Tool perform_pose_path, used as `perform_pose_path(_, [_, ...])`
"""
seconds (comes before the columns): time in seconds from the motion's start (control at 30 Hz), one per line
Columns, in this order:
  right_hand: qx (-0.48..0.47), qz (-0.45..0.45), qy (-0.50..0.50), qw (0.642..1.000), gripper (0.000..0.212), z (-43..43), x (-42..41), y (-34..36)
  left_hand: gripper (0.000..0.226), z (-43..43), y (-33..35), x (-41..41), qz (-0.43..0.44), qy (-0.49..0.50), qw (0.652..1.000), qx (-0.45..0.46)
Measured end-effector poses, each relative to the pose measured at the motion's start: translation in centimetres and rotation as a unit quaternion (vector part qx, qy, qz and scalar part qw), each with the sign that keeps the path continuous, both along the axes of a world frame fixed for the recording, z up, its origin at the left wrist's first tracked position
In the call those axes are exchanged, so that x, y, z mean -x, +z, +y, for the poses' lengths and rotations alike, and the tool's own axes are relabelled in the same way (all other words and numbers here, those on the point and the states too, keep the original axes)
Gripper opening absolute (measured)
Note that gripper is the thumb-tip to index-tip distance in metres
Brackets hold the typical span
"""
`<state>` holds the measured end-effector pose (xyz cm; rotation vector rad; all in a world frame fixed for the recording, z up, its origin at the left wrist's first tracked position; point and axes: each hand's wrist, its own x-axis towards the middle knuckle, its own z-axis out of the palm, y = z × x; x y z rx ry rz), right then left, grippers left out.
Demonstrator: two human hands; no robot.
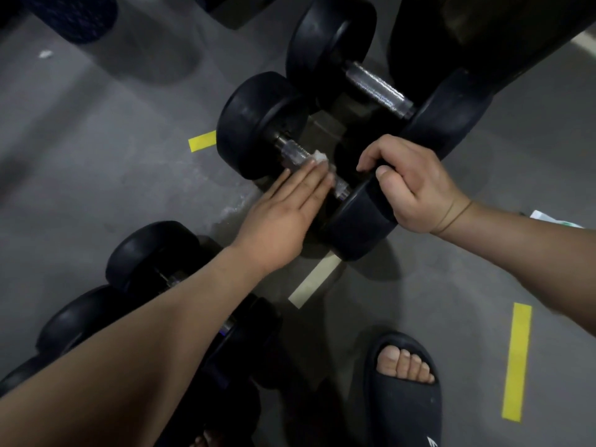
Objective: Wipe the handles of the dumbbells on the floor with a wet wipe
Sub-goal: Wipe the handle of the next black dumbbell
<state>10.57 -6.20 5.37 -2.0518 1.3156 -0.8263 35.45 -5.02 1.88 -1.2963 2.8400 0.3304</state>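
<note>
The person's left grip point(283, 208) lies flat, fingers straight and together. It presses the wet wipe point(321, 156) onto the handle point(292, 150) of the middle dumbbell point(254, 124), and only a white corner of the wipe shows beyond the fingertips. The right grip point(416, 185) is curled over the rim of that dumbbell's right head, thumb on the near face, apparently steadying it on the floor point(113, 156).

The task looks partway through, with this handle being wiped now. The bare stretch of bar left of the wipe and the short piece beside the right head probably remain to be covered. The far dumbbell point(329, 37) lies just beyond, and its handle glints; whether that is moisture or plain metal cannot be told. More dumbbells point(151, 250) lie near and to the left. Their handles are mostly hidden under the left forearm, so their state is unknown. At least one handle likely remains.
</note>
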Motion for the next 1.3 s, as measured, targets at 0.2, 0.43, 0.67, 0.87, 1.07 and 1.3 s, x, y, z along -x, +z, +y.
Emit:
perform_pose_path(0.2, [-0.005,-0.005,-0.001,1.0,0.021,0.0,0.0,-0.1,0.091,-0.7,0.8,1.0,0.023,0.188,0.98,-0.06])
perform_pose_path(0.43, [-0.001,-0.005,-0.001,1.0,0.02,0.0,-0.1,0.0,0.061,0.5,0.9,3.9,0.368,0.369,0.835,-0.178])
perform_pose_path(0.67, [-0.002,-0.008,-0.004,1.0,0.022,0.0,-0.2,0.0,0.021,-2.3,3.0,6.8,0.614,0.631,0.411,-0.236])
perform_pose_path(0.87, [0.0,-0.005,-0.011,1.0,0.024,0.0,-0.1,-0.1,0.006,-5.1,3.6,7.3,0.646,0.663,0.208,-0.315])
perform_pose_path(1.07, [0.002,-0.007,-0.005,1.0,0.024,-0.1,-0.1,-0.2,0.033,-5.7,2.3,6.3,0.635,0.613,0.231,-0.41])
perform_pose_path(1.3, [0.005,-0.014,-0.011,1.0,0.025,-0.1,-0.1,-0.2,0.015,-1.3,3.0,7.4,0.608,0.607,0.274,-0.433])
